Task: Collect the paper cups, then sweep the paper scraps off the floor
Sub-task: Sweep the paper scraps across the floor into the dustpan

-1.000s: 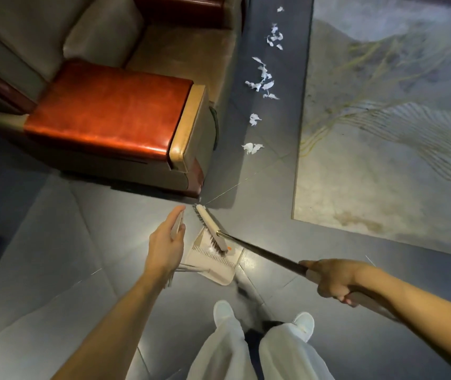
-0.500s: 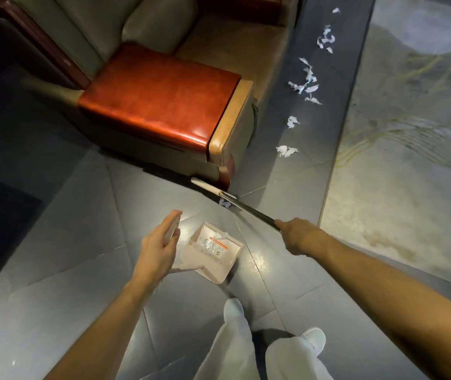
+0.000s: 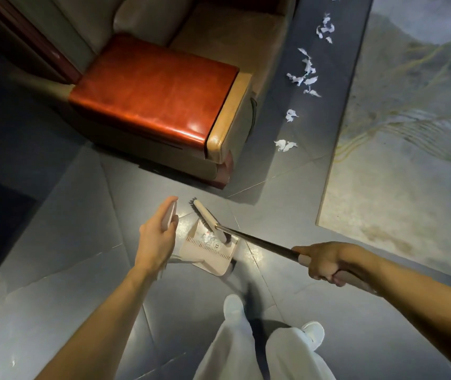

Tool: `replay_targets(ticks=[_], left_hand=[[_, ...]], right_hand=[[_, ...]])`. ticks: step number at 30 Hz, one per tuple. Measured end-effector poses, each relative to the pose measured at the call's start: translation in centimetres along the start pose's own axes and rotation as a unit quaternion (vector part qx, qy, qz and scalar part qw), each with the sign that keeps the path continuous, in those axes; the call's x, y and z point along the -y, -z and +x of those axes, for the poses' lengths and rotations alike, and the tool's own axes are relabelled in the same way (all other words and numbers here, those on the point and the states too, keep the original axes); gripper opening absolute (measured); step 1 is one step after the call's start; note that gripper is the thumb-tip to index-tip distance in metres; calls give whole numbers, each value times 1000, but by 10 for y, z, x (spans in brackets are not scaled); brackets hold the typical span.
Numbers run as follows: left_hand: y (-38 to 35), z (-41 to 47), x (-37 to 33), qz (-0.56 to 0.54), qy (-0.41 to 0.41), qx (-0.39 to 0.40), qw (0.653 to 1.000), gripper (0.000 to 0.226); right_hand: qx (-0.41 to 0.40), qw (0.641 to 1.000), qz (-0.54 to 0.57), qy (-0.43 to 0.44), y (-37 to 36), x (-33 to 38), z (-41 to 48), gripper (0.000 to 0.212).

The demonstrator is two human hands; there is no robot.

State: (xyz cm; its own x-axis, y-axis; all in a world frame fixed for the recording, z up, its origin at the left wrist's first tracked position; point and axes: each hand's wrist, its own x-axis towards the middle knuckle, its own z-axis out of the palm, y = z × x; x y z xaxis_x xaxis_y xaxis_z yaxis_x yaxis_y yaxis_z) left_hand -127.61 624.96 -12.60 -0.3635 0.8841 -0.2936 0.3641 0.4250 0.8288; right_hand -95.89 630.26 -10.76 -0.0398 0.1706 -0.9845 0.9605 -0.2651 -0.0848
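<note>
My left hand grips the top of the upright dustpan handle, and the beige dustpan sits on the dark floor below it. A few white paper scraps lie inside the pan. My right hand grips the long broom handle. The broom head rests at the pan's mouth, bristles facing it. More white paper scraps lie in a trail on the floor strip beside the armchair, with the nearest clump by the chair's front corner. No paper cups are in view.
A brown armchair with a red leather armrest stands ahead on the left. A pale patterned rug covers the floor on the right. My white trousers and shoes are just behind the pan.
The broom head, stretched out toward the chair's corner half a second ago, has been pulled back to the dustpan's mouth. My right hand drew back to the right. Scraps now lie in the pan.
</note>
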Motion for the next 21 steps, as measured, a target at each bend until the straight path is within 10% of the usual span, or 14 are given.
replay_targets(ticks=[21], left_hand=[[-141, 44, -113, 70, -69, 90, 991, 42]], right_hand=[[-51, 978, 202, -25, 97, -142, -23, 77]])
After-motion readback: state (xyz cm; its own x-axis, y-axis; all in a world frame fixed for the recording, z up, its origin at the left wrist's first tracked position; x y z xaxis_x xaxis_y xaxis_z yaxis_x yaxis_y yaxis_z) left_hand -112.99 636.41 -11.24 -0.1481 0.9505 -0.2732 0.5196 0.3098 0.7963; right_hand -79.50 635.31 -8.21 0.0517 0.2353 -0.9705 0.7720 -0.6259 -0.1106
